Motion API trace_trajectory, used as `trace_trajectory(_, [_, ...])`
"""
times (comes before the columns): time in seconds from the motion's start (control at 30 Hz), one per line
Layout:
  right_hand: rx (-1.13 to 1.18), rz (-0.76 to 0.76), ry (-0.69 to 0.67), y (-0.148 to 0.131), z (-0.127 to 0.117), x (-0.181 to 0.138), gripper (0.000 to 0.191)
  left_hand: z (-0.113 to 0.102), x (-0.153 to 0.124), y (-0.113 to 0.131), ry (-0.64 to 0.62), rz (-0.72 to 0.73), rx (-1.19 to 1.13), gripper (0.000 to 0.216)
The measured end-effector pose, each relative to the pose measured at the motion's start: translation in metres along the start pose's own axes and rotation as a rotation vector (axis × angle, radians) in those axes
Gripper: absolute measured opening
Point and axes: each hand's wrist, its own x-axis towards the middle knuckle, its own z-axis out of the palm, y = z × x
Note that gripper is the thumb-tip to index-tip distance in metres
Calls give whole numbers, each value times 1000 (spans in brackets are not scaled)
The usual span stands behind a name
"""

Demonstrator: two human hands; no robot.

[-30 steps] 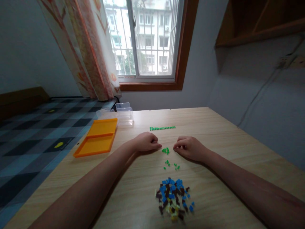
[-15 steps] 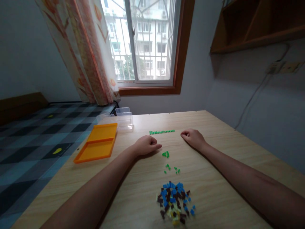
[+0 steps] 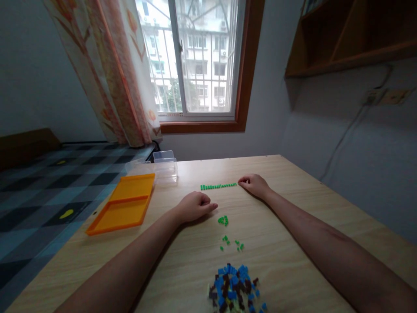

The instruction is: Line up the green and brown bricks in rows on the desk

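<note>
A long row of small green building bricks (image 3: 218, 186) runs across the far part of the table. At its right end my right hand (image 3: 256, 185) is closed in a pinch, the fingertips next to the last brick. Whatever those fingers hold is too small or hidden to make out. My left hand (image 3: 195, 205) rests on the wood just in front of the row, fingers curled and thumb pointing right; the inside of it is hidden. A small heap of green bricks (image 3: 223, 220) lies right of that thumb. Several loose green bricks (image 3: 240, 247) are scattered nearer to me.
A mixed pile of blue, brown and pale yellow bricks (image 3: 233, 287) lies at the near edge of view. On the left are an orange two-part tray (image 3: 117, 201) and clear plastic boxes (image 3: 165, 169). A checkered bed (image 3: 39, 191) adjoins the wooden table (image 3: 286, 256).
My right hand has moved left, up to the right end of the green row. My left hand stays in about the same place, while the whole view has shifted slightly.
</note>
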Motion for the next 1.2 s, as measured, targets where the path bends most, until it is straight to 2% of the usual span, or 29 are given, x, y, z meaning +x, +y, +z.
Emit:
trace_trajectory(0.23, [43,-6,32,0,1,0,20,-1,-1,3,-8,-36,2,51])
trace_trajectory(0.9, [-6,-19,-8,-2,-1,-1,22,-3,0,2,-36,-40,1,51])
trace_trajectory(1.2, [67,-12,14,-1,-2,-2,22,-1,0,0,-15,-3,-5,51])
